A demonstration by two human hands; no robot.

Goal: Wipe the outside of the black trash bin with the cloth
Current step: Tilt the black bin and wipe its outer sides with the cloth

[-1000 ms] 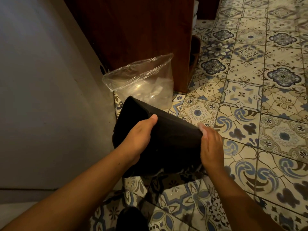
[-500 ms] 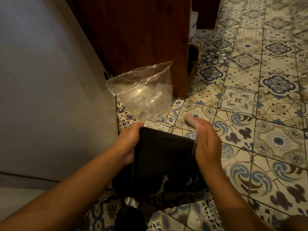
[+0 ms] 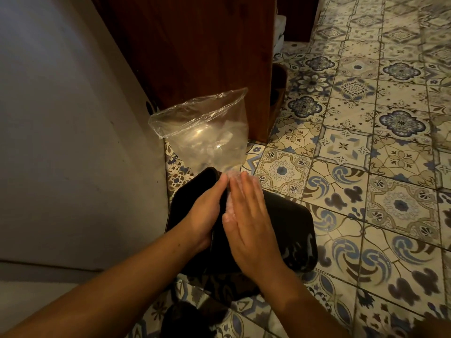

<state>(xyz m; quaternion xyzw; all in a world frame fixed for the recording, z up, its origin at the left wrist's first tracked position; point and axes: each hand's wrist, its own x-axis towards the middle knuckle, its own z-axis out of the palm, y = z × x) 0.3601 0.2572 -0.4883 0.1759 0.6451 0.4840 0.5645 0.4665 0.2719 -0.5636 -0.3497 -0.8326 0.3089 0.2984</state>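
Black trash bin (image 3: 288, 225): lies tipped on the tiled floor (image 3: 366, 167), lower centre of the frame, under both your hands.
Left hand (image 3: 202, 215): grasps the bin's left edge, thumb lying along the top.
Right hand (image 3: 249, 228): fingers straight and together, pressing flat on the cloth.
Cloth (image 3: 230, 201): pale, showing between your hands against the bin.
Plastic bag (image 3: 207, 132): clear, just above the bin, beside the wooden cabinet (image 3: 190, 50).

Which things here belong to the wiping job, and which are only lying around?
For the job: black trash bin, gripped at its edge by the left hand; cloth, pressed flat against it by the right hand.
Lying about: clear plastic bag behind the bin; wooden cabinet; tiled floor.
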